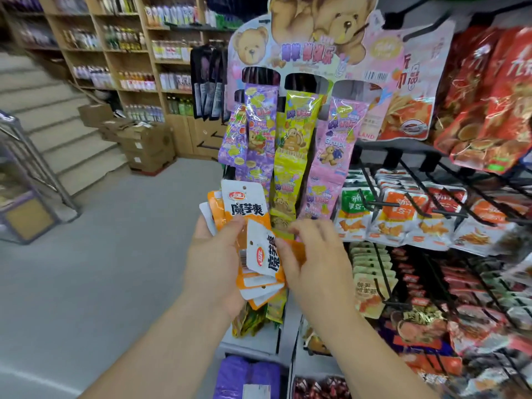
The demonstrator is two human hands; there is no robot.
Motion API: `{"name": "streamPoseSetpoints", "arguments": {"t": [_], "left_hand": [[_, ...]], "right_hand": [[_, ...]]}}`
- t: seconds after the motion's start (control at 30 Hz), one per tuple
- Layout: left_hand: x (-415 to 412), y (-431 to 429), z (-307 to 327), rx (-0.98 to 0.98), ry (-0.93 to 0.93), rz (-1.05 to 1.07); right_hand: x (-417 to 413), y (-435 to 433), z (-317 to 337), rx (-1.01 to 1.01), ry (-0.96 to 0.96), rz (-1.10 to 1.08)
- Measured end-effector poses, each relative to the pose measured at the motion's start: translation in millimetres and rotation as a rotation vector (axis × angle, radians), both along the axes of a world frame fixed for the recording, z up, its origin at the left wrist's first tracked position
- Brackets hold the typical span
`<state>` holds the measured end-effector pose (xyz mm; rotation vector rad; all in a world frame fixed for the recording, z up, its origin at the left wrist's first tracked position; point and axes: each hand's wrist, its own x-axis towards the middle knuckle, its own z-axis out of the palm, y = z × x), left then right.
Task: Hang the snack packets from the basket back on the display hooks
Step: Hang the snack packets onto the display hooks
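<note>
My left hand (pixel 216 260) grips a fanned stack of orange and white snack packets (pixel 241 205), each with a small punched hole at its white top. My right hand (pixel 316 254) pinches one packet (pixel 263 251) from the front of that stack, turned sideways. Black wire display hooks (pixel 414 197) stick out of the rack on the right, carrying rows of similar orange and white packets (pixel 403 208). No basket is in view.
A bear-themed cardboard stand (pixel 302 47) with long purple, yellow and pink candy strips hangs straight ahead. Red snack bags (pixel 489 105) fill the upper right rack. Wooden shelves of bottles, stacked cartons (pixel 144 145) and stairs lie to the left across an open grey floor.
</note>
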<state>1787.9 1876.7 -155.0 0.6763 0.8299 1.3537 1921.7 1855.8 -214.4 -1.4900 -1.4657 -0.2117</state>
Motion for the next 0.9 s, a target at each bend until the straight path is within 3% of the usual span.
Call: {"name": "streamPoseSetpoints", "arguments": {"t": [0.17,0.33,0.6,0.8,0.9], "left_hand": [[11,3,5,0.015,0.014,0.117],[6,9,18,0.036,-0.028,0.117],[0,27,63,0.187,0.007,-0.102],[1,50,113,0.386,0.037,-0.169],[4,56,136,0.455,0.021,-0.185]], "right_hand": [[-16,5,-8,0.138,0.025,0.06],[-9,-10,15,-0.017,0.192,0.363],[4,0,83,0.064,0.309,0.173],[18,-6,161,0.065,0.269,0.121],[22,-17,191,0.087,0.386,0.108]]}}
